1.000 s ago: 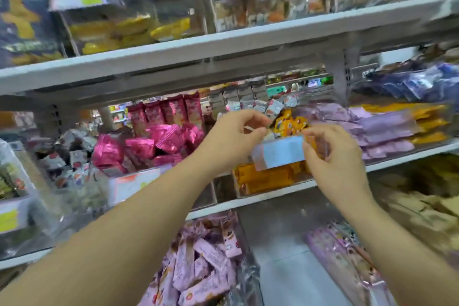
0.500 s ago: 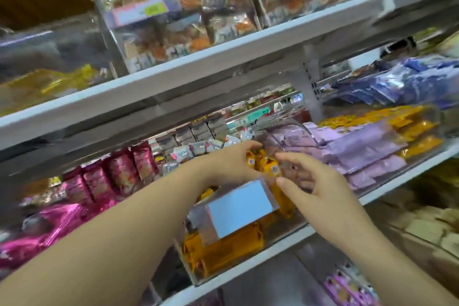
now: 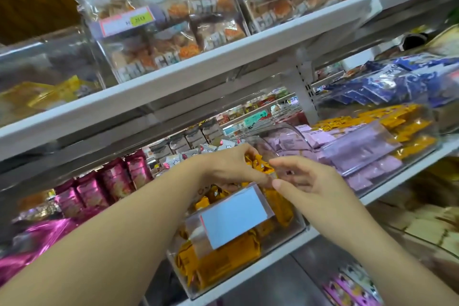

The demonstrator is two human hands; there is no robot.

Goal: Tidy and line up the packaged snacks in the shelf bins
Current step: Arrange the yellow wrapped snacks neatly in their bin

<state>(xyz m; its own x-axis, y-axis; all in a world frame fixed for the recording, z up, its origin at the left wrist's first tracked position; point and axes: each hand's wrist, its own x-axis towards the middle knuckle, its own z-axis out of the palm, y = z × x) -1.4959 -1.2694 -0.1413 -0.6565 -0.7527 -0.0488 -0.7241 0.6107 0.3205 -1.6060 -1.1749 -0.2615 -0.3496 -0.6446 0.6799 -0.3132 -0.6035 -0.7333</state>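
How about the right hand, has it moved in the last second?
Yes. The right hand left the right end of the blank label on the bin and sits above it, at the bin's top, beside the left hand gripping an orange packet.

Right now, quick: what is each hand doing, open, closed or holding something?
Left hand: pinching an orange snack packet.
Right hand: cannot tell; fingers loosely curled beside it.

I see two white shelves, one above the other. On the upper shelf [image 3: 223, 57] stand clear bins of biscuit packs [image 3: 161, 54], with yellow packets [image 3: 44, 97] in a bin to their left. On the middle shelf [image 3: 382, 190] a clear bin [image 3: 296, 225] of orange packets [image 3: 223, 263] sits at the front edge. Purple packets [image 3: 372, 169] fill the bin just beside it on the right, and pink packets [image 3: 89, 194] stand on the left.
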